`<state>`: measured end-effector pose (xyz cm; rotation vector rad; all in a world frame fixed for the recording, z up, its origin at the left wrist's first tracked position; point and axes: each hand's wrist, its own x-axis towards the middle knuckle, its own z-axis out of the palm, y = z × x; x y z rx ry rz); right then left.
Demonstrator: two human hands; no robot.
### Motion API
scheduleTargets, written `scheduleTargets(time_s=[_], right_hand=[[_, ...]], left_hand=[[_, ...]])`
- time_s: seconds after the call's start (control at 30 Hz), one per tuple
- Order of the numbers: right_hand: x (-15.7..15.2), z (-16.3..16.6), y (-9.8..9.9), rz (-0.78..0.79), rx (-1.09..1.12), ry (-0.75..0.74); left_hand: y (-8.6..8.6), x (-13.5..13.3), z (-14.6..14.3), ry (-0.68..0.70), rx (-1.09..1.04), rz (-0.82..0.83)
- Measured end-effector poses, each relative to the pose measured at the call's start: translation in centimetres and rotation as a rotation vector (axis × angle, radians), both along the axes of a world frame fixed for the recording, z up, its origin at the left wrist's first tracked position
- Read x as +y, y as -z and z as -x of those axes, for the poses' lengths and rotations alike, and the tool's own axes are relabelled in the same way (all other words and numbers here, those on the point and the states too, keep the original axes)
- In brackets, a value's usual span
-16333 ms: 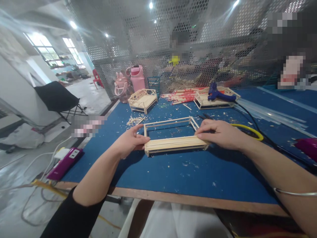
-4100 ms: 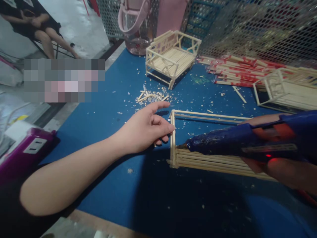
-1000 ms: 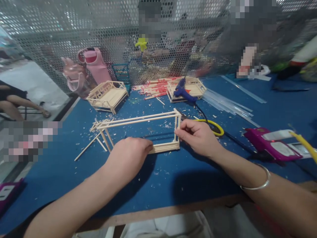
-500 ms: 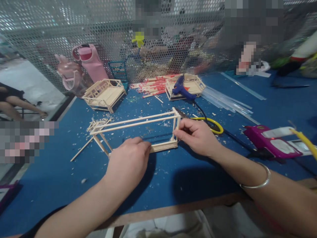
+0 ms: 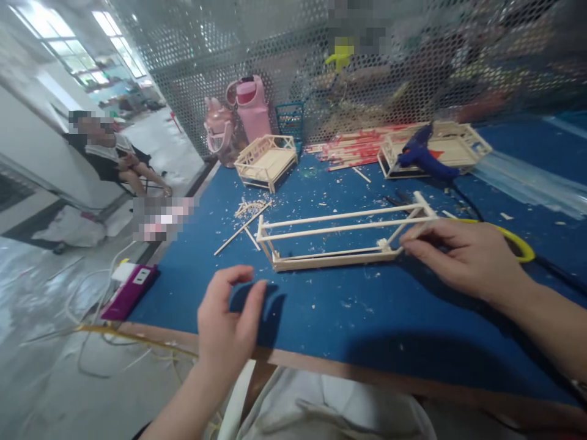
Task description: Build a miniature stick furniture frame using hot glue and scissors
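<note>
A long frame of thin wooden sticks [image 5: 339, 238] stands on the blue table [image 5: 367, 324], with a slatted side low at the front. My right hand [image 5: 463, 253] pinches the frame's right end post between thumb and fingers. My left hand [image 5: 229, 321] hovers over the table's near edge, apart from the frame, fingers loosely curled and apart, holding nothing. Loose sticks [image 5: 241, 229] lie just left of the frame.
A finished small stick sofa [image 5: 266, 160] stands at the back left by pink bottles [image 5: 250, 113]. A blue glue gun [image 5: 424, 156] rests on another stick piece [image 5: 440, 150], red-marked sticks [image 5: 353, 150] beside it. Yellow-handled tool [image 5: 516, 241] at right. A purple power strip [image 5: 131, 290] lies off the table's left corner. A person sits far left.
My left hand has let go of the frame's front and drawn back toward the table's near edge. My right hand still holds the right end. The view has swung left.
</note>
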<state>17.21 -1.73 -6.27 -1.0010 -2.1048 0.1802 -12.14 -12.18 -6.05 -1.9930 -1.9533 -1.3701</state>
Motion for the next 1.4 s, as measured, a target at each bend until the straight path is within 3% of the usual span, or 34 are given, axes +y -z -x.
scheduleTargets(time_s=[0.07,0.2,0.27,0.37,0.43,0.57,0.67,0.77,0.93,1.4], right_hand=[[0.0,0.1,0.0,-0.026,-0.021,-0.005],[0.2,0.3,-0.2,-0.075,-0.125,0.009],[0.2,0.1,-0.3,-0.092,-0.184,0.058],[-0.5,-0.2,-0.8,-0.124,-0.312,0.199],[-1.9,0.3,-1.3,-0.114,-0.391,0.205],[-4.0,4.6,-1.8,-0.077,-0.371,-0.086],[-3.0,8.9,-0.8,-0.176,-0.349,-0.192],[-0.9,11.4,0.9,-0.136,-0.342,-0.223],[0.0,11.3,2.5,-0.125,-0.273,-0.240],[-0.3,11.2,2.5,-0.118,-0.218,-0.222]], left_hand=[[0.1,0.8,1.6,0.055,-0.131,0.056],[-0.4,4.2,3.0,0.420,-0.224,0.250],[-0.9,5.9,3.2,0.566,-0.283,0.367],[-1.4,7.8,3.2,0.677,-0.388,0.516],[-1.7,8.5,3.1,0.703,-0.424,0.578],[-1.8,9.7,2.8,0.766,-0.490,0.633],[-1.4,10.2,2.6,0.792,-0.558,0.619],[-0.6,10.2,2.7,0.791,-0.618,0.606],[0.3,9.9,2.8,0.807,-0.644,0.618],[0.4,9.9,2.7,0.803,-0.626,0.620]])
